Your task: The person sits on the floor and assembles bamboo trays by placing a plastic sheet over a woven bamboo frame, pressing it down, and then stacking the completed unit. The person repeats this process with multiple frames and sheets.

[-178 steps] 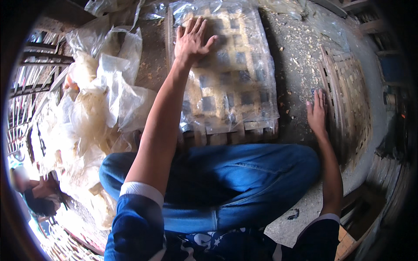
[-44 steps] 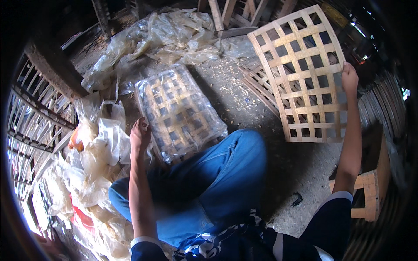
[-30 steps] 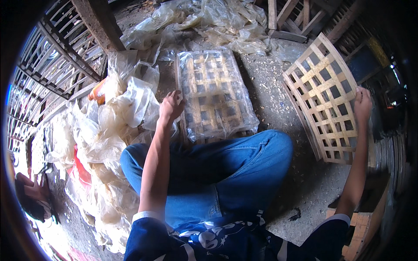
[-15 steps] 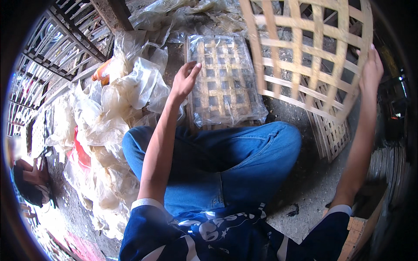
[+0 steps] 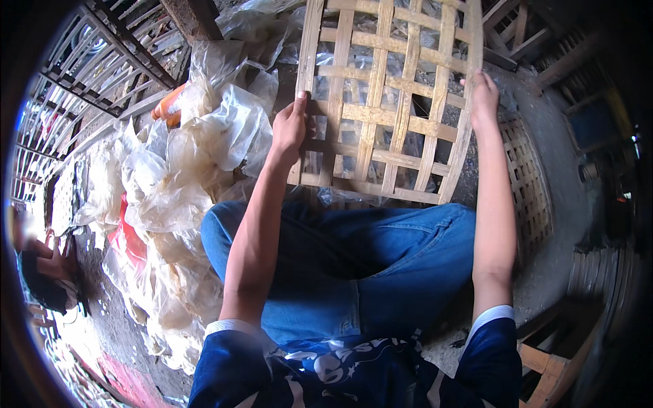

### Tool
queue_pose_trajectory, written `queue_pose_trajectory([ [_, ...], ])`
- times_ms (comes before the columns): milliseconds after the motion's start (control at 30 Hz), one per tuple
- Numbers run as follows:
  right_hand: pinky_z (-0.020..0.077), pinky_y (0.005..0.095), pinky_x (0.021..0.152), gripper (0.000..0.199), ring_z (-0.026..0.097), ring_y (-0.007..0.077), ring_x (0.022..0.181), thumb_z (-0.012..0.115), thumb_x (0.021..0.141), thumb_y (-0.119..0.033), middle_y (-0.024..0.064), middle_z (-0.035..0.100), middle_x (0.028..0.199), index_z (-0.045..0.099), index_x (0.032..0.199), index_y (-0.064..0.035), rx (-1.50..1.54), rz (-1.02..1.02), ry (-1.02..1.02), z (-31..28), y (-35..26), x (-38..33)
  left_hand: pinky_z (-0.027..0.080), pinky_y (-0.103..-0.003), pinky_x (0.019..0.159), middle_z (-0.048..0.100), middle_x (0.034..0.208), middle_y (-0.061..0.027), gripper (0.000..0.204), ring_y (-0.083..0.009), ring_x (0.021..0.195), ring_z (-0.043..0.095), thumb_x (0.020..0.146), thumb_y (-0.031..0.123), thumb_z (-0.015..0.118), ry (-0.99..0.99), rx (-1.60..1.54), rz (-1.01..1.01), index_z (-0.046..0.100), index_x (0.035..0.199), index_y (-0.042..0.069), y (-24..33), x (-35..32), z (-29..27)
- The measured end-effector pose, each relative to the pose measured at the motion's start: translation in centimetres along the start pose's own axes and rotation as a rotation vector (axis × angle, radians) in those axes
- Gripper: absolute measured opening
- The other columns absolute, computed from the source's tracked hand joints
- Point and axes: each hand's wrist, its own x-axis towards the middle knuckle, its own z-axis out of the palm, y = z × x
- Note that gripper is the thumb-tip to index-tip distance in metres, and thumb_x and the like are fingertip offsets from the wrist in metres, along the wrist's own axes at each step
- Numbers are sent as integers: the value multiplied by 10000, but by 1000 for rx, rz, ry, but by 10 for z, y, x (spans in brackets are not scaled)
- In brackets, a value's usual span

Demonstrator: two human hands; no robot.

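A flat woven bamboo lattice panel (image 5: pixel 381 112), framed by thin slats, is held up in front of me over my crossed legs. My left hand (image 5: pixel 290 129) grips its left slat, thumb on top. On the opposite edge, the fingers of my right hand (image 5: pixel 483 100) are closed round the right slat. Beneath the panel lies clear plastic sheeting (image 5: pixel 354 197), visible at the lower edge and through the gaps. The panel hides most of what is under it.
To the left a big heap of crumpled clear plastic bags (image 5: pixel 177 183) covers the floor, with an orange item (image 5: pixel 167 105) on it. Another woven panel (image 5: pixel 527 183) leans at the right. A wooden crate (image 5: pixel 547 364) stands at lower right. At far left is another person (image 5: pixel 44 275).
The woven panel has moved left and now sits over the plastic-covered panel. My left hand, free before, has taken hold of its left edge; my right hand still grips the right edge.
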Motion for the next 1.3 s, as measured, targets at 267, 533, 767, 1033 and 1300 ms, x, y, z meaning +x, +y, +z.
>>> queue_pose_trajectory([
  [267, 479, 348, 869, 378, 638, 214, 993, 636, 934, -202, 156, 686, 1088, 598, 1233, 27, -366, 163, -216, -10, 139, -31, 462, -347, 606, 600, 705, -58, 657, -158, 627, 566, 965, 594, 511, 114, 89, -149, 659, 865, -38, -51, 22, 9],
  [533, 485, 350, 744, 220, 630, 179, 807, 653, 895, -158, 106, 683, 885, 657, 1024, 20, -485, 235, -372, -21, 153, -24, 497, -348, 635, 640, 768, -84, 625, -164, 687, 608, 974, 555, 519, 134, 132, -175, 683, 932, -47, -61, 10, 23],
  [767, 445, 351, 657, 165, 530, 128, 708, 653, 899, -158, 21, 598, 757, 643, 864, 3, -702, 235, -433, -23, 196, -26, 519, -400, 715, 668, 784, -164, 656, -235, 780, 662, 965, 566, 495, 219, 459, -150, 688, 882, -55, -81, -7, 26],
  [1033, 501, 406, 770, 238, 686, 269, 847, 699, 832, -148, 189, 702, 862, 686, 966, 49, -701, 295, -498, -32, 203, -30, 503, -432, 826, 689, 830, -213, 629, -311, 876, 687, 978, 528, 472, 182, 397, -188, 687, 918, -60, -89, -15, 23],
  [1300, 462, 349, 663, 164, 566, 141, 706, 673, 886, -145, 30, 621, 776, 658, 932, 12, -675, 236, -458, -33, 190, -34, 463, -493, 881, 662, 931, -312, 626, -470, 982, 627, 997, 516, 399, 188, 500, -4, 674, 939, -43, -91, -15, 23],
])
